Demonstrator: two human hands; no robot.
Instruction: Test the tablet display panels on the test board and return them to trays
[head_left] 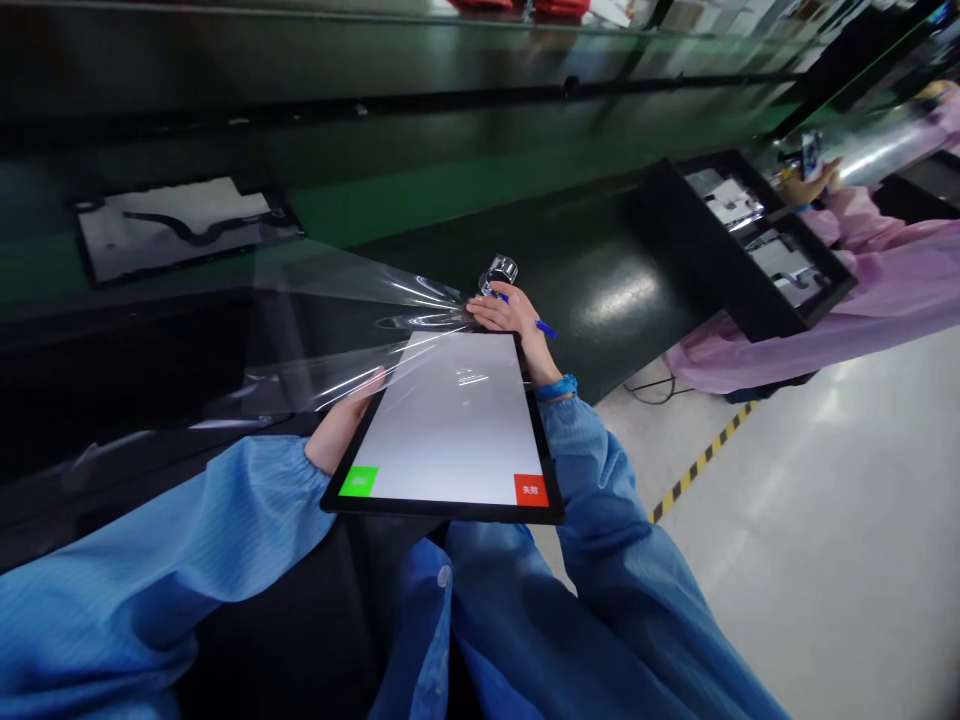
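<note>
A black-framed tablet (450, 430) with a lit white screen, a green button at its lower left and a red button at its lower right, rests across my arms. A clear plastic film (337, 320) is peeled up from the screen toward the left. My right hand (506, 312) grips the tablet's top edge, pinching the film there, with a blue pen (546, 328) and a small clear loupe (499, 272) in its fingers. My left hand (345, 420) holds the tablet's left edge from beneath, mostly hidden by the film.
A dark green conveyor belt (450, 190) runs across in front of me, carrying a black tray with a white panel (176, 225) at the left. At right a person in a pink coat (862, 300) works beside black trays (757, 240). Yellow-black floor tape (701, 465) marks the aisle.
</note>
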